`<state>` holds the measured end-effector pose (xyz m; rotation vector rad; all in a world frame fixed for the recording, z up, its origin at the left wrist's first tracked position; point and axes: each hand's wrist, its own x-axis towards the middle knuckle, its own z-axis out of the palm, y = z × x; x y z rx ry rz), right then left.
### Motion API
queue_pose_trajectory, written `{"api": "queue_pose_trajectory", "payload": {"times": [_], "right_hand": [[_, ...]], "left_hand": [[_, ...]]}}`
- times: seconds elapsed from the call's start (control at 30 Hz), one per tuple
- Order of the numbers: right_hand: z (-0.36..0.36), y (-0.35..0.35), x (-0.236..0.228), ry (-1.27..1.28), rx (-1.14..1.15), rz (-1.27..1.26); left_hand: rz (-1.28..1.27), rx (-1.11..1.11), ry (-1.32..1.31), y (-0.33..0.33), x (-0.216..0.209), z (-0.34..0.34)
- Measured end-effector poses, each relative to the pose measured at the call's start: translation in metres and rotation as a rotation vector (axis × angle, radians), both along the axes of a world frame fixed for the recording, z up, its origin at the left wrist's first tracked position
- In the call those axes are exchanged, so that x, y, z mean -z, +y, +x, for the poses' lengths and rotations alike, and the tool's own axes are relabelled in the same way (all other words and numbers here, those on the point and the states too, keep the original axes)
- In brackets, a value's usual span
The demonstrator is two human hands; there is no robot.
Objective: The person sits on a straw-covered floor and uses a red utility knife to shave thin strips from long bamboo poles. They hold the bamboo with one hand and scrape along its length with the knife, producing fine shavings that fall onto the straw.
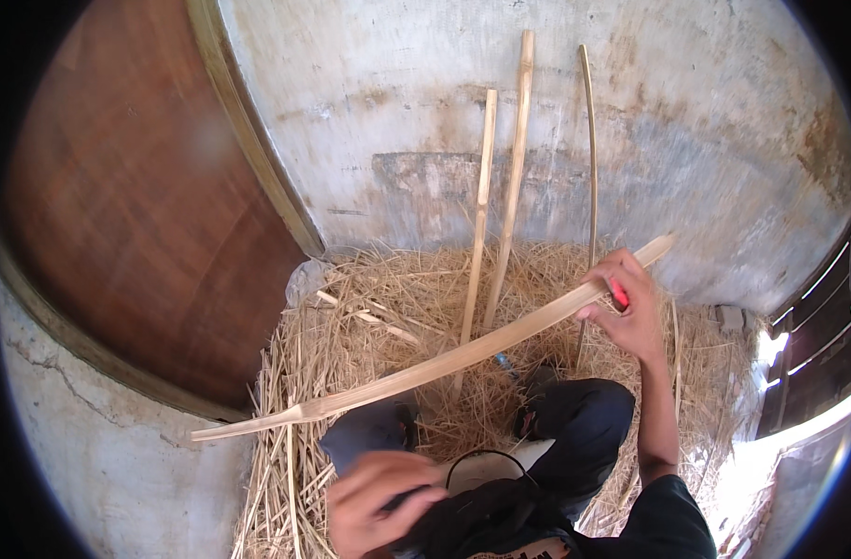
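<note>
A long, pale split-bamboo strip (425,373) slants across the view above my knees, its left end lower and its right end near the wall. My right hand (626,303) grips it close to the upper right end. A small red thing (618,292) shows among the fingers of that hand; its kind is unclear. Below the strip, apart from it, my left hand (379,503) is blurred by motion in front of my lap. Its fingers look curled, with something dark between them that I cannot make out.
Three more bamboo strips lean on the stained wall (686,168): a short one (483,186), a taller one (514,177) and a thin one (591,149). Straw and shavings (369,289) cover the floor. A brown door panel (155,205) stands left, dark slats (821,326) right.
</note>
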<state>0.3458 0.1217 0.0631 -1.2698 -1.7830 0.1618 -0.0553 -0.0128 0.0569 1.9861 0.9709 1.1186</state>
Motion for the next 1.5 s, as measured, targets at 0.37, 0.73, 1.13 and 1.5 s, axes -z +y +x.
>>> {"api": "queue_pose_trajectory", "payload": {"times": [0.37, 0.73, 1.13, 1.5], "right_hand": [[0.031, 0.019, -0.011, 0.184, -0.048, -0.014], [-0.057, -0.032, 0.02, 0.157, -0.232, 0.137], [-0.108, -0.052, 0.022, -0.213, -0.287, 0.336], [-0.116, -0.056, 0.015, -0.238, -0.226, 0.382]], "left_hand": [[-0.11, -0.383, 0.487, 0.043, 0.005, -0.037], [-0.237, -0.402, 0.128, 0.042, 0.013, 0.048], [-0.445, -0.173, -0.259, 0.032, 0.016, 0.07], [-0.396, -0.223, -0.259, 0.03, 0.016, 0.078]]}}
